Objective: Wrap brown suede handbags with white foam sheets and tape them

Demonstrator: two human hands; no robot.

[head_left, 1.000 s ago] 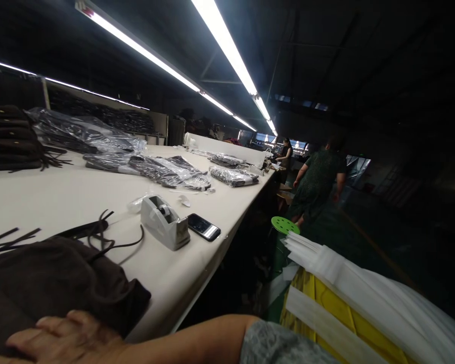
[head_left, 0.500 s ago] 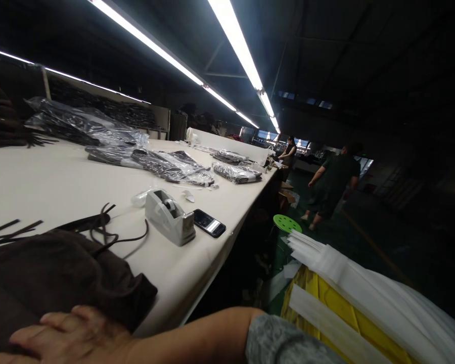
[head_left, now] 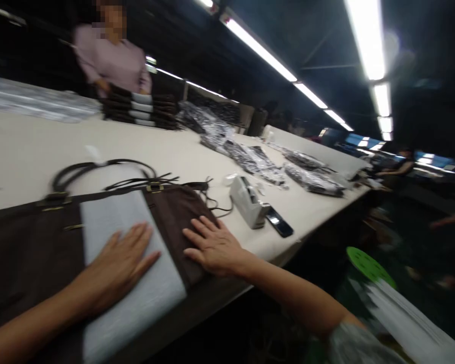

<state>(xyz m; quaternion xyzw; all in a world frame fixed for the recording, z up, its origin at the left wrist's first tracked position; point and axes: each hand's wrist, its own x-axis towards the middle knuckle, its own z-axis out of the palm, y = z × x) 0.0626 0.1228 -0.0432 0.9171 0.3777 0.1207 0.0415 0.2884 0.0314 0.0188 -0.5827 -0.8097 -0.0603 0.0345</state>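
Observation:
A dark brown handbag (head_left: pixel 26 242) with looped handles and brass-coloured fittings lies flat on the pale table (head_left: pixel 174 151). Across its middle runs a strip of whitish foam sheet (head_left: pixel 114 212). My left hand (head_left: pixel 123 263) rests flat on that strip, its fingers stretched out. On the bag's right part lies my right hand (head_left: pixel 212 245), palm down with fingers spread. Thin dark cords (head_left: pixel 216 205) trail from the bag's upper right corner. Beyond them stands a grey tape dispenser (head_left: pixel 247 202), with a phone (head_left: pixel 279 222) lying beside it.
Across the table a person (head_left: pixel 116 65) stands behind a stack of dark bags (head_left: pixel 161 111). Plastic-wrapped bundles (head_left: pixel 314 179) lie farther along it. Clear plastic (head_left: pixel 34 98) covers the far left. Right of the table edge are a green stool (head_left: pixel 369 265) and white sheets (head_left: pixel 409 318).
The view has swung left, bringing my left hand, the foam strip and the person opposite into sight. My right hand still lies on the brown bag.

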